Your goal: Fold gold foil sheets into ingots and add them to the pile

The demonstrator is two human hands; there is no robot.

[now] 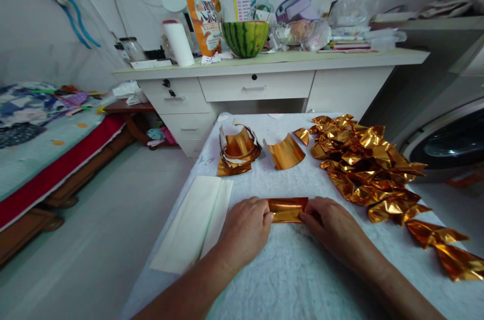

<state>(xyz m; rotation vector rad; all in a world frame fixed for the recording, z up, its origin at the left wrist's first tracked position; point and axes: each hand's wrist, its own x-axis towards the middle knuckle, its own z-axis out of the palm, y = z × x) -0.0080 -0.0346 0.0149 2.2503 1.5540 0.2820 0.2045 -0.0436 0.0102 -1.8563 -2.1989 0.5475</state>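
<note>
Between my two hands a sheet of gold foil paper (288, 210) is rolled or folded into a narrow strip, just over the white cloth. My left hand (247, 224) pinches its left end, and my right hand (327, 221) grips the right end, thumb toward me. Beyond them lie a curled stack of gold foil sheets (240, 144) and a single curved gold sheet (286, 152). A heap of folded gold foil pieces (359, 158) spreads along the right side. Beside my left forearm rests a folded off-white paper or cloth (191, 221).
A white desk (257, 87) with drawers stands behind the cloth-covered table (280, 279). On it are a watermelon half (245, 38), an orange snack bag (204, 20) and a white paper roll (178, 44). At right is a washing machine (454, 128); a bed (53, 153) stands left.
</note>
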